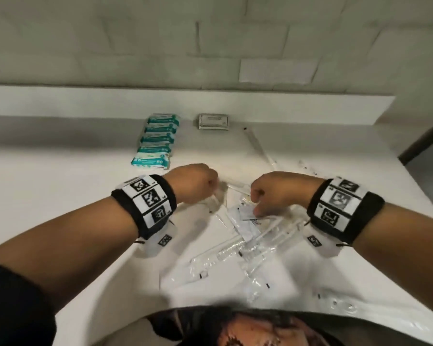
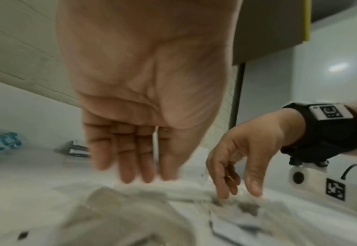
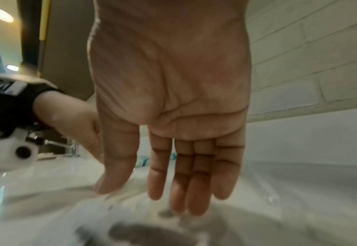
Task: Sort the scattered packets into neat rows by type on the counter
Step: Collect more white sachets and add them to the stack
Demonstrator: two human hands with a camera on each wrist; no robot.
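Note:
A loose pile of clear plastic packets [image 1: 238, 245] lies in the middle of the white counter [image 1: 60, 196]. Both hands hover over its far end. My left hand [image 1: 205, 186] points its straight fingers down [image 2: 139, 173] at the pile [image 2: 131, 216] and holds nothing. My right hand [image 1: 263, 203] also hangs open [image 3: 184, 191], its fingertips touching a flat packet with dark print [image 1: 250, 221]. Behind the hands, several teal packets [image 1: 158, 141] stand in a neat row. A grey boxed packet [image 1: 213, 122] lies to their right.
A long clear packet [image 1: 259, 146] lies slantwise at the back right. More clear packets [image 1: 340, 303] are strewn near the counter's right front. A raised ledge [image 1: 210, 101] and a tiled wall close off the back. The counter ends at the right edge [image 1: 425, 203].

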